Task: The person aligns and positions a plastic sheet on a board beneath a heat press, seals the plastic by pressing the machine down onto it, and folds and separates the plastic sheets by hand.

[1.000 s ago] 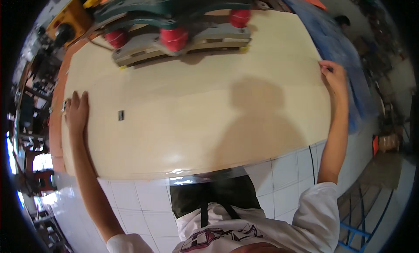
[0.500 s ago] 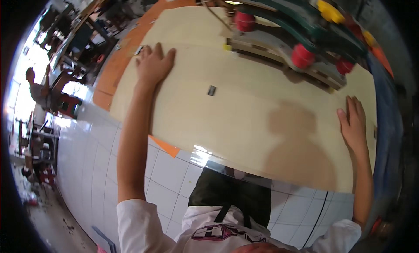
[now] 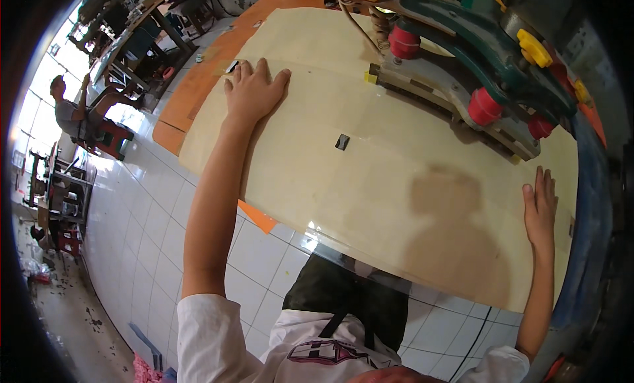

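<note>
The left hand [image 3: 254,92] lies palm down, fingers spread, on the far left part of a large cream sheet [image 3: 304,178], which covers much of an orange-brown bench [image 3: 191,96]. The right hand [image 3: 541,211] rests near the sheet's right edge, fingers extended and nearly together, thumb apart; neither hand shows anything in its grasp. A small dark piece [image 3: 342,142] lies on the sheet between them, nearer the left.

A machine with a green arm [image 3: 456,16], red cylinders [image 3: 485,107] and a yellow knob [image 3: 533,47] reaches over the far right part, blocking the view of the sheet there; its near end is just beyond the right fingertips. Blue material [image 3: 591,211] runs along the right edge, and an orange corner [image 3: 257,216] pokes out below the near-left edge. Across the tiled floor [image 3: 152,198], another person [image 3: 71,115] sits on a stool [image 3: 113,140].
</note>
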The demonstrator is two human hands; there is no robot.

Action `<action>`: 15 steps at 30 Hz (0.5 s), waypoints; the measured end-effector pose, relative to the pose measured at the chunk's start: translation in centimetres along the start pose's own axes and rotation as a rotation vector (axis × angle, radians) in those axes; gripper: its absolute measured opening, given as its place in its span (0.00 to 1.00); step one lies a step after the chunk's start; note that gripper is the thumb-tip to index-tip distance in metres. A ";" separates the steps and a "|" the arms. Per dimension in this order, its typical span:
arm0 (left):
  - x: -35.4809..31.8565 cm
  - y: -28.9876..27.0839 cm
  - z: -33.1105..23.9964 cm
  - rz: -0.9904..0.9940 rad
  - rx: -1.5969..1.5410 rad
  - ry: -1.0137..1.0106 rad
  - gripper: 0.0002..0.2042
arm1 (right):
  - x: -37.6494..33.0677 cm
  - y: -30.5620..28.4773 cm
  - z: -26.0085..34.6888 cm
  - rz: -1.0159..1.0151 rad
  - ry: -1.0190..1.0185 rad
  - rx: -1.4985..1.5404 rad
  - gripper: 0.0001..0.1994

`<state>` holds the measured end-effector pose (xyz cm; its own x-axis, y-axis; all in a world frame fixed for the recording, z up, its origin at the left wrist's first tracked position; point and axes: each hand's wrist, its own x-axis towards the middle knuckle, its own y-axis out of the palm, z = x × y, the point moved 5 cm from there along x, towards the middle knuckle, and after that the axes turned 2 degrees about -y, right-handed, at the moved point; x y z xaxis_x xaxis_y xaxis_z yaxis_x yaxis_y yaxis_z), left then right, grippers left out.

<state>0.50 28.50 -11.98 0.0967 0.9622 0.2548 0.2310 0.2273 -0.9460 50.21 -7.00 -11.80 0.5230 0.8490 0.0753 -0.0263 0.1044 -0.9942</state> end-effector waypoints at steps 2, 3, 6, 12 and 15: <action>0.1 0.0 -0.1 0.009 0.008 -0.001 0.37 | -0.1 -0.1 0.2 0.013 0.003 -0.009 0.37; 0.1 0.0 -0.3 0.017 0.017 -0.002 0.37 | -0.2 -0.3 0.4 0.014 0.006 -0.010 0.37; 0.0 -0.2 -0.6 0.030 0.025 -0.015 0.38 | -0.5 -0.8 0.9 0.022 0.030 0.008 0.36; 0.3 0.2 0.1 0.059 0.035 -0.030 0.38 | -0.1 -0.5 0.8 0.013 0.011 0.021 0.36; 0.4 0.2 0.0 0.064 0.036 -0.042 0.38 | -0.1 -0.4 0.6 -0.007 -0.006 0.010 0.36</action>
<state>0.62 28.91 -12.06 0.0696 0.9802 0.1855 0.1907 0.1694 -0.9669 49.60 -6.83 -11.36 0.5180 0.8513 0.0830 -0.0312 0.1158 -0.9928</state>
